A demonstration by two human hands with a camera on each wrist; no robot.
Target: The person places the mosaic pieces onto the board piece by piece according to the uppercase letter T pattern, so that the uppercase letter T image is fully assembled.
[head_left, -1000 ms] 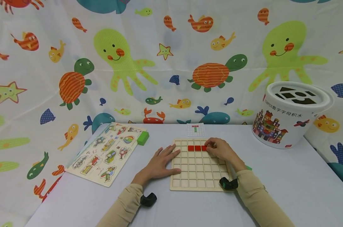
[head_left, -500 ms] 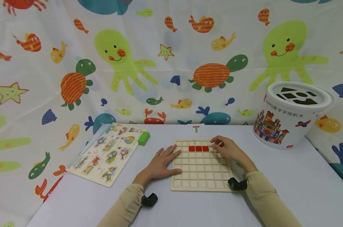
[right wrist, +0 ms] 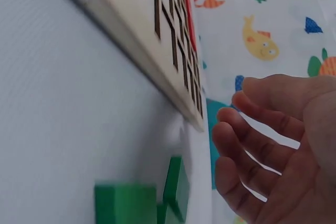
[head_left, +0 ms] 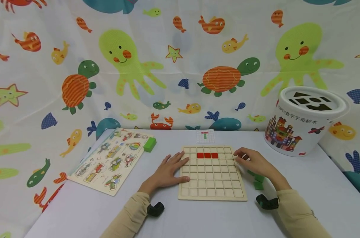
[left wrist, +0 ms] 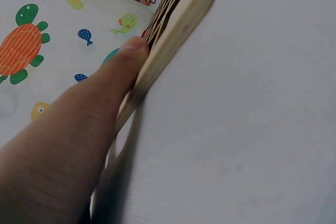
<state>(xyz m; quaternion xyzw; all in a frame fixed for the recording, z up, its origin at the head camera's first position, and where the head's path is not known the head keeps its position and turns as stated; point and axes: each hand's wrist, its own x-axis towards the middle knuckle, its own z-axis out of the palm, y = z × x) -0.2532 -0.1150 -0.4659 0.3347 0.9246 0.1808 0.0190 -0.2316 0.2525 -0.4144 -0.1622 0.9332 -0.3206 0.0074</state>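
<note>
A wooden grid board (head_left: 212,199) lies on the table, with three red tiles (head_left: 207,155) side by side in its second row from the top. My left hand (head_left: 168,172) rests on the board's left edge, fingers spread; in the left wrist view the thumb (left wrist: 134,51) touches the board's side. Just off the right edge hovers my right hand (head_left: 255,162), its fingers loosely bent. The right wrist view shows nothing between those fingers (right wrist: 262,140). Below that hand, green blocks (head_left: 258,185) lie beside the board, partly hidden by it in the head view.
Behind the board lies a small card (head_left: 205,136) printed with a red and green T pattern. A picture puzzle board (head_left: 108,162) is at the left, with a green block (head_left: 149,144) at its edge. A white bucket (head_left: 301,129) stands at the back right.
My right hand has let go of the rightmost red tile and drawn back to the right, past the board's edge, uncovering green blocks. My left hand has stayed in place.
</note>
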